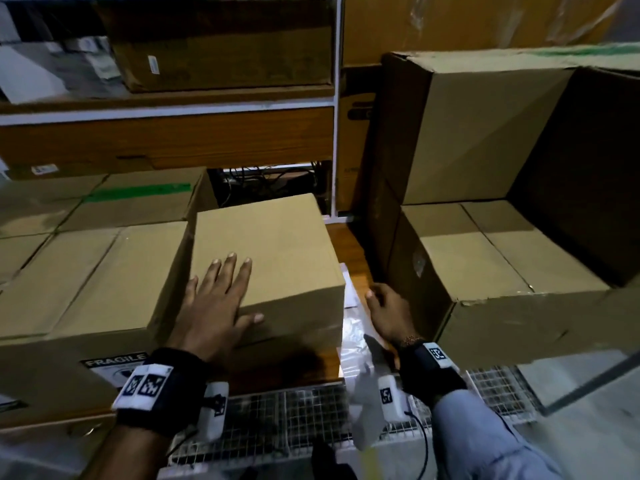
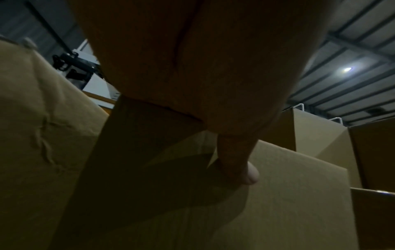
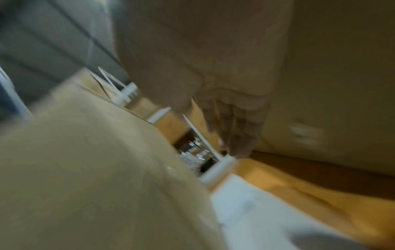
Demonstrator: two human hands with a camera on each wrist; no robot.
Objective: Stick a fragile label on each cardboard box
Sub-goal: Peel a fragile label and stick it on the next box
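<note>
A plain cardboard box [image 1: 273, 244] stands in the middle of the wooden shelf. My left hand [image 1: 221, 292] lies flat on its top near the front edge, fingers spread, and the thumb [image 2: 241, 167] presses the box's front face [image 2: 288, 203]. The box to the left [image 1: 86, 278] carries a black and white FRAGILE label [image 1: 114, 363] on its front. My right hand [image 1: 381, 306] hangs in the gap to the right of the middle box, fingers [image 3: 237, 135] pointing down and holding nothing I can see. Below it lie white label sheets in clear plastic [image 1: 353, 337].
A large open carton [image 1: 485, 306] at the right holds smaller boxes and walls in the gap. More cartons fill the shelf above [image 1: 221, 60] and the back left [image 1: 138, 199]. A wire mesh ledge [image 1: 294, 417] runs along the front. The right wrist view is blurred.
</note>
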